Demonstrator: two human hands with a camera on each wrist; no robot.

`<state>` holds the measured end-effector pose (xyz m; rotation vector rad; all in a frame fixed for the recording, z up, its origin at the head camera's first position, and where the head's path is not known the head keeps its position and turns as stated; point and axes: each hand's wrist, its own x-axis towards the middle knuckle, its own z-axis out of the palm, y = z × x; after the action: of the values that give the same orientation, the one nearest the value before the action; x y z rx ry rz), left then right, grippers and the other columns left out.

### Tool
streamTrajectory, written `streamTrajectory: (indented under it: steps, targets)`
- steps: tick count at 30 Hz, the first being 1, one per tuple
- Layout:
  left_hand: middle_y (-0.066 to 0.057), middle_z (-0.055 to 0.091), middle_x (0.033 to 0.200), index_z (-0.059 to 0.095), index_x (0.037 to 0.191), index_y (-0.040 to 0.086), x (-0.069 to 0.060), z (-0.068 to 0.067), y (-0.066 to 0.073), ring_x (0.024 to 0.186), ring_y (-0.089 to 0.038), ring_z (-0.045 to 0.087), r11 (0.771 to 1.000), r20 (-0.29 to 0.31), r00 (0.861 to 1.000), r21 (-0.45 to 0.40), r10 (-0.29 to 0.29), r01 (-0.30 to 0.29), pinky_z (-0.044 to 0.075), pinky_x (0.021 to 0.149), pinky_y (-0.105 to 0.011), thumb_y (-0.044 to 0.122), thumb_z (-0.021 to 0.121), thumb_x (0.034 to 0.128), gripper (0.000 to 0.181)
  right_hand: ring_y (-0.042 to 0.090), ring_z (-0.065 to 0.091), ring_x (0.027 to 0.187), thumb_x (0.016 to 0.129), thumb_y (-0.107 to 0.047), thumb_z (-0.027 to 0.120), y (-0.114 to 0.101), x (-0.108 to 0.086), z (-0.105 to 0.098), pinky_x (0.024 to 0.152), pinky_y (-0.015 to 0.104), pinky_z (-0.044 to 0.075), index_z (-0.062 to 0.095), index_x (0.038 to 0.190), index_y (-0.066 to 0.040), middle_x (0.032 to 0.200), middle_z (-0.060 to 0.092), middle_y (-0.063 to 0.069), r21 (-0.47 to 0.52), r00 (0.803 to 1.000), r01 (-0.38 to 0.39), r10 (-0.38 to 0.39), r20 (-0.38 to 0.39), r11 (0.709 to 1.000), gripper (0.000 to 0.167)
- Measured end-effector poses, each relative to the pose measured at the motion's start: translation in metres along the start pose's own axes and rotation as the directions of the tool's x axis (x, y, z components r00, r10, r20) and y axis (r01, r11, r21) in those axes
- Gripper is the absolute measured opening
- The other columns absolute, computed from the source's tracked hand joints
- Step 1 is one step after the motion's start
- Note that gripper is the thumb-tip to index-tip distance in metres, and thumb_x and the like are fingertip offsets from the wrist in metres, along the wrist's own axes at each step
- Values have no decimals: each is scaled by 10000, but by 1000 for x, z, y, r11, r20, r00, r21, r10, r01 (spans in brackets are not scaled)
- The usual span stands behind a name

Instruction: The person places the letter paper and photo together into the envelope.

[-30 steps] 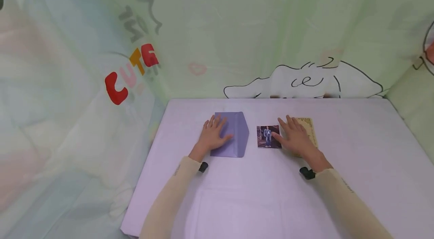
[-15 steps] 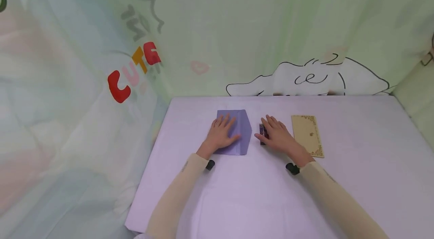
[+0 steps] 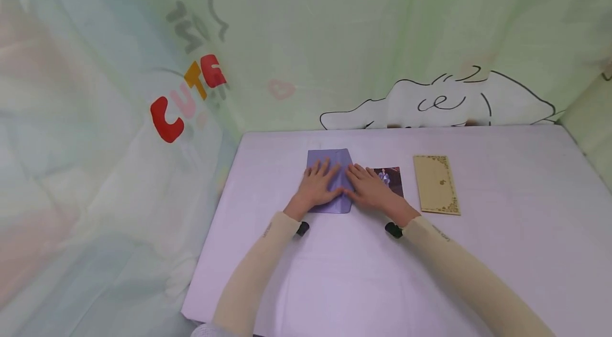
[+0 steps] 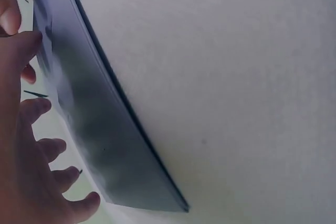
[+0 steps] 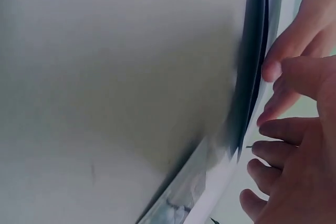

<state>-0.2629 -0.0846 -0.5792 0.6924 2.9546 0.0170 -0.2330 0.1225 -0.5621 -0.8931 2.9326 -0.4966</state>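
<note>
A purple envelope (image 3: 330,154) lies on the white-covered table in the head view. My left hand (image 3: 316,187) rests flat on its middle, fingers spread. At the envelope's right edge, my right hand (image 3: 374,188) has its straight fingertips on the flap side, hiding part of it. The two thumbs nearly meet near the envelope's right side. A small photo (image 3: 394,177) of a person lies partly under the right hand. In the left wrist view the envelope (image 4: 110,140) stretches past my fingers; the right wrist view shows its edge (image 5: 254,61) slightly raised, with the photo (image 5: 181,211) below.
To the right of the photo lies a cream card (image 3: 436,184) with an ornate border. The table (image 3: 344,284) is bounded at the back and left by a printed curtain (image 3: 296,50). Dark wrist cameras sit under both forearms.
My right hand has moved left from the cream card, across the photo, to the envelope's flap side. The card and photo are more uncovered. The left hand has shifted slightly right on the envelope.
</note>
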Motion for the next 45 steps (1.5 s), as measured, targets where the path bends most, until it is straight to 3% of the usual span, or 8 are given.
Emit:
streamTrajectory:
  steps: [10, 18, 24, 31, 35, 39, 45]
  targets:
    - [-76, 126, 1704, 228, 1599, 369, 8, 4, 5, 1555, -380, 161, 1000, 25, 1000, 28, 2, -3, 263, 1185, -593, 635, 373, 1005, 666, 449, 325, 1471, 1003, -292, 593, 3, -4, 2, 1182, 626, 237, 397, 1477, 99, 1570, 360, 284, -70, 998, -16, 21, 66, 997, 646]
    - [-69, 133, 1703, 221, 1599, 377, 11, 0, 6, 1550, -373, 186, 998, 42, 999, 65, 5, -7, 280, 1173, -595, 558, 382, 1017, 630, 459, 323, 1469, 997, -297, 609, 3, -5, 0, 1185, 628, 230, 402, 1478, 93, 1574, 354, 282, -40, 996, -41, 44, 77, 998, 652]
    - [-81, 111, 1705, 223, 1592, 403, 12, -6, -3, 1542, -392, 200, 998, 70, 997, 52, 28, -31, 298, 1161, -600, 583, 371, 1005, 632, 474, 305, 1471, 998, -297, 606, 1, -3, 1, 1190, 630, 212, 396, 1483, 89, 1579, 339, 285, -6, 995, -53, 53, 89, 999, 655]
    - [-96, 130, 1700, 368, 1549, 333, 14, -23, -17, 1530, -398, 229, 997, 97, 992, -26, 78, -76, 343, 1144, -568, 558, 434, 964, 630, 460, 304, 1478, 1005, -318, 592, -2, -3, 2, 1196, 636, 185, 394, 1492, 74, 1592, 334, 262, -20, 994, -66, 68, 90, 998, 655]
    - [-106, 101, 1703, 351, 1554, 308, 17, -33, -22, 1534, -406, 213, 993, 140, 983, -15, 117, -116, 381, 1126, -565, 674, 428, 961, 701, 455, 310, 1477, 1010, -319, 583, -3, -1, 0, 1196, 637, 185, 386, 1498, 69, 1595, 333, 257, -38, 994, -60, 63, 88, 998, 654]
    - [-91, 22, 1711, 303, 1570, 310, 18, -45, -27, 1550, -401, 156, 989, 214, 966, -44, 145, -138, 428, 1090, -565, 807, 508, 852, 897, 453, 313, 1477, 1008, -319, 585, -1, 1, -1, 1194, 642, 186, 385, 1499, 67, 1594, 337, 256, -49, 995, -54, 58, 78, 997, 656]
    - [-83, -48, 1709, 271, 1552, 318, 13, -50, -36, 1565, -375, 92, 977, 290, 935, -122, 204, -175, 424, 1095, -564, 755, 708, 747, 1015, 442, 293, 1490, 1008, -340, 587, -3, 0, 3, 1204, 636, 161, 368, 1514, 52, 1609, 312, 242, -20, 991, -68, 69, 115, 998, 677]
